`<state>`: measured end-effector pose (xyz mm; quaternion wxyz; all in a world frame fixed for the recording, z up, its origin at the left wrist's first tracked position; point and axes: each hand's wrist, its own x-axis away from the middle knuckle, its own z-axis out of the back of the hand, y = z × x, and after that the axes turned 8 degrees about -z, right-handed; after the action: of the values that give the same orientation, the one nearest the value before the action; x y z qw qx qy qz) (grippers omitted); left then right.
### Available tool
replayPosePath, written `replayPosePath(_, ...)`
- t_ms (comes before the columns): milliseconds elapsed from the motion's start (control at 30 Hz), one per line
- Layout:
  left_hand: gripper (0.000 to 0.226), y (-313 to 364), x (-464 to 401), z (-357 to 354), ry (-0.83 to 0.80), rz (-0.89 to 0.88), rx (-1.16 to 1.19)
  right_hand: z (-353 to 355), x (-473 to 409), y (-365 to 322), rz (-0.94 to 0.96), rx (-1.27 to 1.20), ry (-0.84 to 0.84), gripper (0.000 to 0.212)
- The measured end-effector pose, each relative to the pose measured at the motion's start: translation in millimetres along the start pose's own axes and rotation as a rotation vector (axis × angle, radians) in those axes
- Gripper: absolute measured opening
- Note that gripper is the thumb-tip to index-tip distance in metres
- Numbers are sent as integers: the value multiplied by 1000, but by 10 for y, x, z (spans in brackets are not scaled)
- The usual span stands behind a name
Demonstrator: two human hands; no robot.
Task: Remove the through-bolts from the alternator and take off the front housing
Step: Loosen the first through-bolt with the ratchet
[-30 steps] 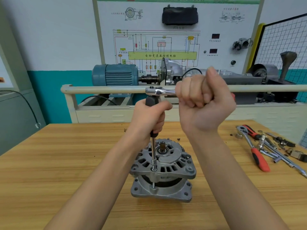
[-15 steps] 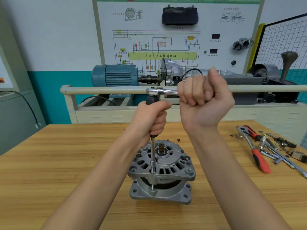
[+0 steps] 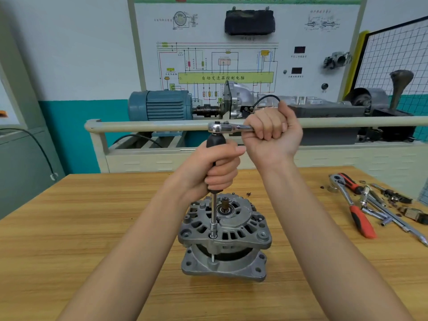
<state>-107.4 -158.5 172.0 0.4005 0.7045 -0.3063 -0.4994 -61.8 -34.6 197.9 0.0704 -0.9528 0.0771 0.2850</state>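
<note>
Alternator [image 3: 224,237] upright on surface [image 3: 69,239], between forearms; cast metal, likely heavy, rigid; best held by housing rim. Above alternator, left hand [image 3: 215,169] fingers wrapped round black extension handle [image 3: 215,142]; socket [image 3: 213,230] hides bolt head. Higher, right hand [image 3: 272,133] fist grips ratchet [image 3: 222,127], handle mostly hidden. Other bolts indistinct.

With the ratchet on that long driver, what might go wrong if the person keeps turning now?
The socket sits on a through-bolt far below the ratchet, so side force from the right hand may tilt the driver and let the socket slip.

Neither hand holds the alternator, which stands free on the table; it may twist or tip, though the left hand steadies the driver.
</note>
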Motion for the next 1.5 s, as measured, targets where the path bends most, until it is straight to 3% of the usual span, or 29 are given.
replayPosePath(67,47,-28,-12,-36,74,9,-80,24,13,-27,21,-31,6,48)
replayPosePath(167,47,-47,2,-101,187,-62,-222,-50,144,-22,86,111,-40,48)
replayPosePath(333,54,-101,-50,-199,490,-125,-374,-229,356,226,425,775,-228,50)
replayPosePath(433,62,-119,-65,-229,545,-142,-414,-240,403,365,580,950,-313,42)
replayPosePath(533,57,-105,-8,-180,498,-150,-400,-255,360,286,463,848,-312,45)
replayPosePath(700,32,40,75,-51,195,-79,-167,-183,140,48,81,361,-107,50)
replayPosePath(767,31,76,63,-51,95,-23,-97,-115,63,52,16,157,-37,48)
replayPosePath(833,39,70,45,-52,112,9,-75,-87,38,66,32,103,-12,49)
replayPosePath(933,49,33,30,-74,289,-19,-162,-130,124,89,106,320,-98,52)
replayPosePath(1067,48,-29,-14,-160,551,-99,-301,-215,291,378,454,888,-292,47)
replayPosePath(1167,47,-40,-26,-183,623,-129,-343,-242,291,461,510,958,-299,46)
replayPosePath(1267,47,-28,25,-150,561,-135,-366,-266,234,285,314,730,-291,52)
replayPosePath(1367,45,-13,81,-114,379,-128,-311,-190,140,91,100,375,-121,52)
replayPosePath(1500,41,57,82,-102,235,-32,-175,-92,43,40,43,104,5,49)
